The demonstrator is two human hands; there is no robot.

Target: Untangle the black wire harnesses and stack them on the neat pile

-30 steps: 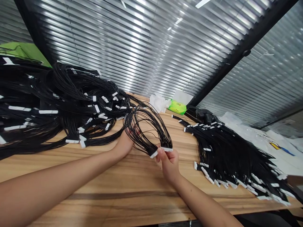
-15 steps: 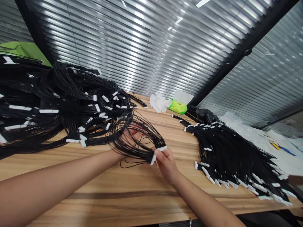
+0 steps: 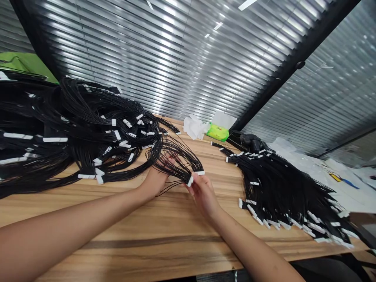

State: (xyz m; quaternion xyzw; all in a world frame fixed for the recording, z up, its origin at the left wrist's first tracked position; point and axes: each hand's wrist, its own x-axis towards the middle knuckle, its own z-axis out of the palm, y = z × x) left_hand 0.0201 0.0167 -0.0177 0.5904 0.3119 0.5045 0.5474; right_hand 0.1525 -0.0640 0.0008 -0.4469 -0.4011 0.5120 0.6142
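A looped black wire harness (image 3: pixel 173 156) with two white connectors (image 3: pixel 194 176) at its ends hangs between my hands over the wooden table (image 3: pixel 164 231). My right hand (image 3: pixel 202 194) pinches the two connectors together at the fingertips. My left hand (image 3: pixel 157 178) is curled around the loop of thin black wires from below, its fingers partly hidden by the strands. A big tangled heap of the same harnesses (image 3: pixel 64 129) lies just left of my left hand.
A flatter pile of black harnesses with white connectors (image 3: pixel 282 192) fans out on the right. A crumpled white tissue (image 3: pixel 194 127), a green packet (image 3: pixel 217 132) and a black glove (image 3: pixel 249 141) lie at the back, white plastic sheets (image 3: pixel 329 172) at far right. Blinds stand behind.
The loop has been lowered and gathered tighter. Both hands moved slightly left and away from me, the connectors still pinched in my right hand.
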